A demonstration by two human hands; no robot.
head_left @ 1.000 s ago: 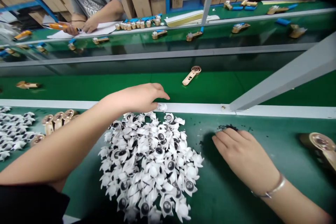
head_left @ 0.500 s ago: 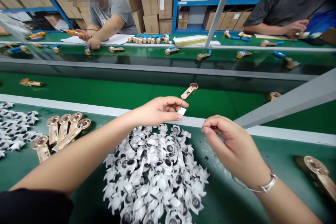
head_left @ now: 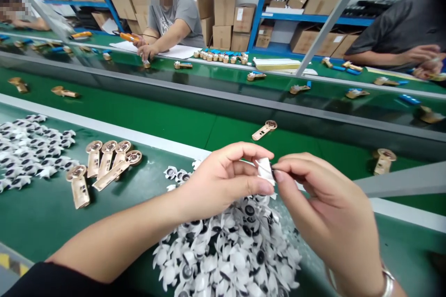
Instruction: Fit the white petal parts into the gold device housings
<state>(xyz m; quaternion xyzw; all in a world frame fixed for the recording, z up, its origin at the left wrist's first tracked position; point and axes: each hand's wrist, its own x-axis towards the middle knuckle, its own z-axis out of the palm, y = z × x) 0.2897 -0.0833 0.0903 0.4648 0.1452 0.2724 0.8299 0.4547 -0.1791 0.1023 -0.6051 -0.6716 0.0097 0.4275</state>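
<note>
My left hand [head_left: 226,178] is closed around a small white fan blade [head_left: 265,170], pinching it between thumb and fingers. My right hand [head_left: 327,204] meets it from the other side, thumb and forefinger pressed together on a small dark piece [head_left: 273,172] against the fan blade's face. What exactly this piece is stays too small to make out. Below both hands lies a heap of white fan blades [head_left: 223,255], many showing dark round hubs.
Several gold handle-shaped shells [head_left: 108,160] lie left of the heap, near more fan blades [head_left: 35,148]. Beyond a white edge strip, a green belt [head_left: 167,116] carries further shells [head_left: 265,130]. A grey post [head_left: 411,178] slants in at right. Co-workers [head_left: 177,23] sit across the line.
My hands have come together, bringing the right fingertips to the fan blade in my left hand. The view has swung, so the background sits further right.
</note>
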